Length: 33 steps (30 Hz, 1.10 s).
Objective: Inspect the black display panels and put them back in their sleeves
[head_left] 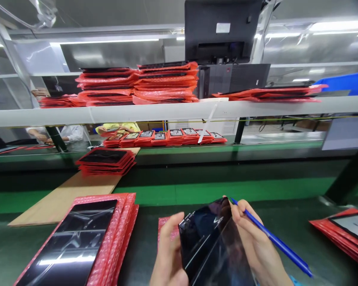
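Observation:
A glossy black panel (pixel 209 238) is tilted up at the bottom centre, held between both hands. My left hand (pixel 167 254) grips its left edge, thumb pointing up along the side. My right hand (pixel 253 242) supports the right edge and top corner, and a blue pen (pixel 274 238) lies clamped between its fingers, pointing down to the right. A bit of red bubble wrap (pixel 164 226) shows on the table behind my left hand.
A stack of red bubble bags topped by a black panel (pixel 77 242) lies at the left. More bagged panels: on a wooden board (pixel 106 161), at the right edge (pixel 346 230), along the conveyor (pixel 167 137) and on the shelf (pixel 137 85). Other people's hands work behind at the left (pixel 116 129).

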### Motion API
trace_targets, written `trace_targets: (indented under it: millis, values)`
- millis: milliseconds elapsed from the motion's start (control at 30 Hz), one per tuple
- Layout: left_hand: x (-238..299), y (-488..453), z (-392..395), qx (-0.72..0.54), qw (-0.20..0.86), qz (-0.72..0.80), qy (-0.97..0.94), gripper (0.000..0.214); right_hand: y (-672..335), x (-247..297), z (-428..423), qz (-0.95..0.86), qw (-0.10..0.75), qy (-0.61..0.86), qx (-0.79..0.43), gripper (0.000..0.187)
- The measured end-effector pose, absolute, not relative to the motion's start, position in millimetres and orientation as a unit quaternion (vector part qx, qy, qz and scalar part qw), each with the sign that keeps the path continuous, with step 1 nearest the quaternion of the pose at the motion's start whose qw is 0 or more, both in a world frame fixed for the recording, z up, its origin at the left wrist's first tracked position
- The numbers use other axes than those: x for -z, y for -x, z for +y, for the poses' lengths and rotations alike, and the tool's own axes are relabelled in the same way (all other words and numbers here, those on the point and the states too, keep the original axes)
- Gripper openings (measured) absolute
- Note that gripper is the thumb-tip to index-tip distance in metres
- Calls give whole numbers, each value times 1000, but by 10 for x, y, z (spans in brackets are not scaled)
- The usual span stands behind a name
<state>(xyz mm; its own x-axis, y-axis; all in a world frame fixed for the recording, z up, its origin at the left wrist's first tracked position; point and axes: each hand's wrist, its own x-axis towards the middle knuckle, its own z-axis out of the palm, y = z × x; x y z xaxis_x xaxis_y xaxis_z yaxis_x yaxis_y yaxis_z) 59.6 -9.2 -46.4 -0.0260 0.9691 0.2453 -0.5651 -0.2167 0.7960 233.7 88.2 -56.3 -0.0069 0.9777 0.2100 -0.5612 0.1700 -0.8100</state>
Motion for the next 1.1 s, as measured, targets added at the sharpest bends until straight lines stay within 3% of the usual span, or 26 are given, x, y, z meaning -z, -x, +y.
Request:
trace_targets:
  millis: [133, 467, 700, 1100]
  values:
    - [336, -537, -23, -692, 590, 259, -325, 65, -2328, 511, 869, -335, 669, 250, -615, 28]
    - [239, -532, 133, -710, 499, 413, -278, 45, -2361, 352, 835, -152, 689, 256, -660, 28]
    - [275, -476, 204, -695, 574, 343, -266, 67, -2367, 379, 1002, -112, 668, 287, -678, 25]
    - [270, -482, 282, -688, 636, 271, -220, 61, -2354, 489, 1099, -153, 646, 288, -691, 22]
